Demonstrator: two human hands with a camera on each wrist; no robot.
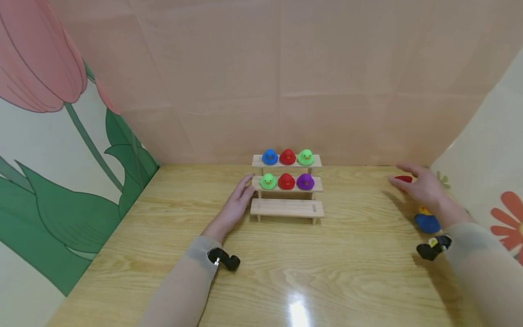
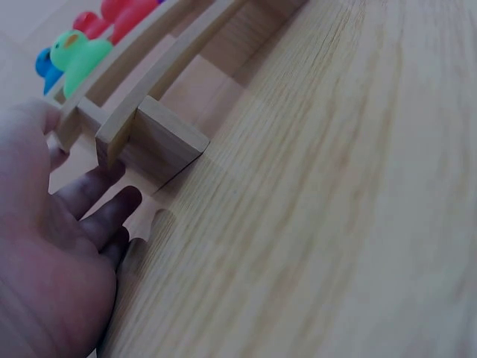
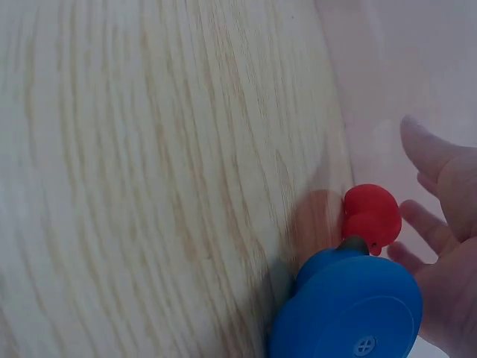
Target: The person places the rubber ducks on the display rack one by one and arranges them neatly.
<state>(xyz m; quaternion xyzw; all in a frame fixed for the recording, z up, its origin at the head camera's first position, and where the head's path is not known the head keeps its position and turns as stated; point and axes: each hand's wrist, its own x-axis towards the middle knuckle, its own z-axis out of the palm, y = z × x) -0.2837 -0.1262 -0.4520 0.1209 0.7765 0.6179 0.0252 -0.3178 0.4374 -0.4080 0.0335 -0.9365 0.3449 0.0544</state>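
A three-step wooden stand (image 1: 287, 207) holds small rubber ducks on its upper two steps. Blue, red and green ducks sit on top; below them are a green duck (image 1: 268, 181), a red one and a purple duck (image 1: 305, 181). My left hand (image 1: 234, 206) is at the stand's left end, its loosely extended fingers (image 2: 112, 212) right at the wooden edges. Over on the right, my right hand (image 1: 425, 188) hovers with thumb and fingers apart around a loose red duck (image 3: 371, 216). A blue duck (image 3: 350, 309) lies on its side near that wrist, base showing.
The bottom step of the stand carries no duck. Pale wood-grain tabletop (image 1: 261, 272) spreads in front of it. A pinkish backdrop (image 1: 278, 81) rises behind, and flower-printed panels (image 1: 498, 181) border the table left and right.
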